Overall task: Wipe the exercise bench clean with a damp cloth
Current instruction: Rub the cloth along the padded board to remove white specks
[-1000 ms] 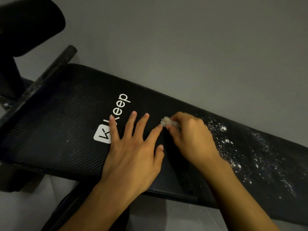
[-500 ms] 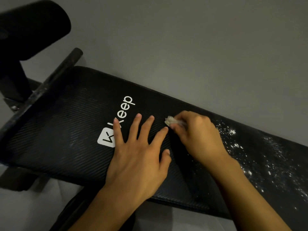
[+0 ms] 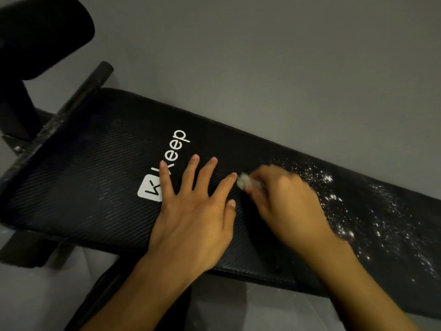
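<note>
Right hand (image 3: 284, 206) — grip clenched on a small pale wad of cloth (image 3: 244, 180), only its tip showing past the fingertips, pressed to the bench (image 3: 95, 177) pad. The hand is motion-blurred. Just left of the grip, the left hand (image 3: 191, 211) lies flat on the pad, fingers spread, grasping nothing; its index fingertip nearly meets the cloth, contact not certain. Under its little finger sits a white logo square (image 3: 149, 191) with the word "Keep" (image 3: 177, 149) running away from it. Right of the grip and beyond the wrist — white specks (image 3: 358, 218) scattered over the black ribbed surface. Far left of the grip, a dark bar (image 3: 78, 99) crosses the bench end, with a black padded roller (image 3: 43, 32) above it. Grey floor (image 3: 286, 56) all round.
</note>
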`<state>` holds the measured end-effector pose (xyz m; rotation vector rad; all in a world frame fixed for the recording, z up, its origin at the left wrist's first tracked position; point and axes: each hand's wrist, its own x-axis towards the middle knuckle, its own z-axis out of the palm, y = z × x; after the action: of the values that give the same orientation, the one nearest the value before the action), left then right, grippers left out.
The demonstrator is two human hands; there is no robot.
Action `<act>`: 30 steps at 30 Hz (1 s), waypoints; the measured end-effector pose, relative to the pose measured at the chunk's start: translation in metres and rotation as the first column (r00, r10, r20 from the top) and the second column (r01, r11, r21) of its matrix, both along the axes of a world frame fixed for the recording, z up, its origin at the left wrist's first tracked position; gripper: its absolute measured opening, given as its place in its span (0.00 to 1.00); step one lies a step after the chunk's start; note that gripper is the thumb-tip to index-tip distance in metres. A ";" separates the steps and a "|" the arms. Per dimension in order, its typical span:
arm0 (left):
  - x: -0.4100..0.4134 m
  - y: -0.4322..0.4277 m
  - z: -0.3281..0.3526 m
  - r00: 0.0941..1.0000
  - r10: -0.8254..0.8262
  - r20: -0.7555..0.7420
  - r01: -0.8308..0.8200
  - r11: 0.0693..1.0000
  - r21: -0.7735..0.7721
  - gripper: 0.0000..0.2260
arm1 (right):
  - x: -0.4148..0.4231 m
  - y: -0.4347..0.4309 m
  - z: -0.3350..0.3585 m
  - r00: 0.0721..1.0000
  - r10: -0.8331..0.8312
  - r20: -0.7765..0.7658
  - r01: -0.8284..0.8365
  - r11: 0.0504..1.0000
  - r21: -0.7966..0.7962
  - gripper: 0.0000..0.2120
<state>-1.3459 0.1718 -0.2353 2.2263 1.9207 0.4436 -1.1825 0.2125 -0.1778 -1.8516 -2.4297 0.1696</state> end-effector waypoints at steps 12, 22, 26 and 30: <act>-0.002 -0.003 0.000 1.000 -0.015 -0.007 0.016 1.000 0.017 0.23 | 0.042 -0.134 -0.009 0.992 -0.038 -0.119 0.037 0.999 -0.008 0.09; 0.038 -0.003 0.002 0.998 -0.064 -0.006 0.064 0.997 0.036 0.20 | 0.032 -0.094 -0.002 1.000 0.008 -0.020 -0.008 1.000 -0.006 0.11; 0.036 0.002 -0.005 0.997 -0.078 0.000 0.078 0.996 0.051 0.22 | 0.035 -0.102 -0.007 0.995 0.027 -0.094 -0.030 0.999 -0.030 0.11; 0.034 -0.001 -0.007 0.995 -0.102 0.003 0.102 0.993 0.064 0.23 | 0.039 -0.094 -0.009 0.991 -0.005 -0.136 0.004 1.000 -0.011 0.11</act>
<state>-1.3123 0.1710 -0.2423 2.3466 1.8036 0.5023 -1.1431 0.1186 -0.1865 -1.7863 -2.3378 0.2996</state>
